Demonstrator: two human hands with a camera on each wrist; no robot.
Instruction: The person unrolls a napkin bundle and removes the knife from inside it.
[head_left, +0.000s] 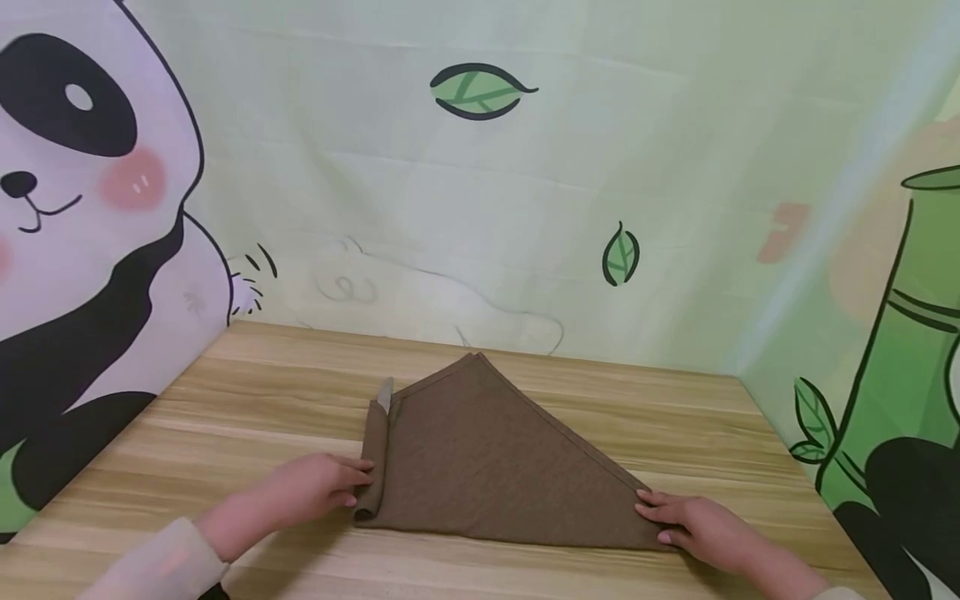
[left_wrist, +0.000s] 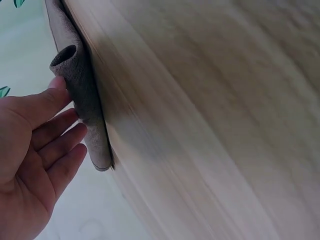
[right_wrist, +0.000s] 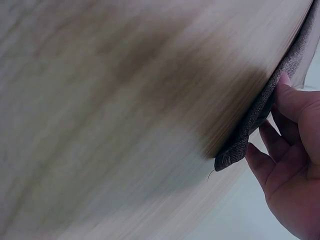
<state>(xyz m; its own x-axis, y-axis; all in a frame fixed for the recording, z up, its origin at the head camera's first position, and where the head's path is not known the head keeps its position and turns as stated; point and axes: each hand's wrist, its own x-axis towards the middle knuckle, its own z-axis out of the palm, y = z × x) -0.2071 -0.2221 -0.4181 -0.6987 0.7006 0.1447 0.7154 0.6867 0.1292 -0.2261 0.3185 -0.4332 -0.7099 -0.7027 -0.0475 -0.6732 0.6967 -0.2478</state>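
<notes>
A brown cloth napkin (head_left: 517, 467), folded into a pointed shape, lies on the wooden table. Along its left side the cloth is wound into a narrow roll (head_left: 375, 458), also visible in the left wrist view (left_wrist: 82, 95). From the roll's far end sticks a flat grey blade, like a table knife (head_left: 386, 393); the rest of it is hidden in the cloth. My left hand (head_left: 318, 492) touches the roll's outer side with extended fingers, thumb by its near, hollow end. At the napkin's right corner, my right hand (head_left: 701, 525) rests its fingers on the cloth, thumb at the near edge.
The wooden table (head_left: 225, 392) reaches back to a pale green backdrop (head_left: 390, 183) with printed leaves. A printed panda (head_left: 97, 192) covers the left side, and printed bamboo (head_left: 877, 400) the right.
</notes>
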